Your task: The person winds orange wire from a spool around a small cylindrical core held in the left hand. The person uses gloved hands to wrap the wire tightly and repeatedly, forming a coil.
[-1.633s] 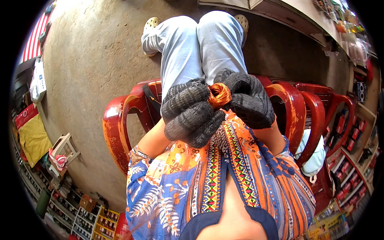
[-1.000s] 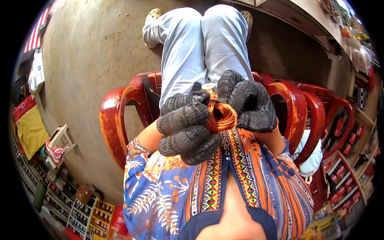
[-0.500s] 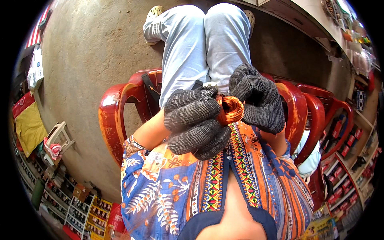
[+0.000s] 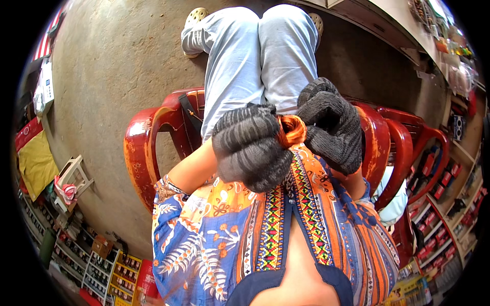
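Both of my hands wear dark grey knit gloves and are raised above my lap. My left hand point(image 4: 250, 147) is closed round a coil of orange copper wire point(image 4: 292, 130), hiding much of it; the coil's looped end shows between the gloves. My right hand point(image 4: 331, 127) is just right of the coil with fingers curled and pinched together; what they hold, if anything, is hidden. Below the hands are my light jeans point(image 4: 232, 66) and patterned shirt point(image 4: 204, 234).
I sit among red plastic chairs point(image 4: 138, 148) on a concrete floor point(image 4: 102, 102). A pale counter point(image 4: 377, 25) is ahead on the right. A white stool point(image 4: 74, 178) with cloth stands left, near a yellow cloth point(image 4: 37, 168). Stocked shelves point(image 4: 102, 275) line both sides.
My right hand has shifted forward and to the right. My left hand has moved slightly right. A pale spool-like piece seen above the coil earlier is now hidden by the gloves.
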Demonstrator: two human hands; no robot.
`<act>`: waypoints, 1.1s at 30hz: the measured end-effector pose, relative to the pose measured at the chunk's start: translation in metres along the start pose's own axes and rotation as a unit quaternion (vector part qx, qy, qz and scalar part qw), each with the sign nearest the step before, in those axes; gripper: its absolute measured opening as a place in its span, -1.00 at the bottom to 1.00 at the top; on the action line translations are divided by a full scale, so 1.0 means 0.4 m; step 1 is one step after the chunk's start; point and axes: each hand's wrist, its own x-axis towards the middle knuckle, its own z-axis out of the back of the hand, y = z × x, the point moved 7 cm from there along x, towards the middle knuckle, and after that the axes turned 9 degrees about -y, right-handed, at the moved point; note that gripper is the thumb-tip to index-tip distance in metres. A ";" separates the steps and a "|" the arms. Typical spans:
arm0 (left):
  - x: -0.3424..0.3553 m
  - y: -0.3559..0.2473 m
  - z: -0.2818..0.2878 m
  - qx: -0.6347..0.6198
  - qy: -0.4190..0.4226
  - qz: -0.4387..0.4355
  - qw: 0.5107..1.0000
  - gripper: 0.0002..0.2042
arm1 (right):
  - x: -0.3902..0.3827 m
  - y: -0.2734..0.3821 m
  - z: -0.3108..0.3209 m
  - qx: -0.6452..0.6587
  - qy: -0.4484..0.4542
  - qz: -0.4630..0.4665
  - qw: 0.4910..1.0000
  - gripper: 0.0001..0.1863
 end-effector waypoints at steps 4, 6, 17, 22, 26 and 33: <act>-0.003 -0.002 0.005 0.008 -0.004 0.013 1.000 -0.59 | -0.001 0.003 -0.012 -0.033 0.005 -0.048 0.998 -0.84; -0.004 0.007 0.003 0.007 -0.012 0.031 0.999 -0.58 | -0.002 -0.006 -0.022 -0.021 0.005 -0.082 0.996 -0.86; -0.033 0.071 -0.023 0.035 -0.082 0.360 0.928 -0.54 | 0.001 -0.068 -0.027 -0.002 -0.057 -0.186 0.981 -0.88; -0.032 0.088 -0.032 0.025 -0.083 0.308 0.947 -0.54 | 0.006 -0.073 -0.030 -0.015 -0.025 -0.223 0.974 -0.84; -0.038 0.095 -0.045 0.008 -0.023 0.275 0.961 -0.50 | 0.007 -0.110 -0.017 0.018 0.009 -0.189 0.982 -0.78; -0.013 0.077 -0.043 0.061 0.033 0.218 0.974 -0.53 | 0.016 -0.078 -0.018 0.028 0.036 -0.151 0.987 -0.83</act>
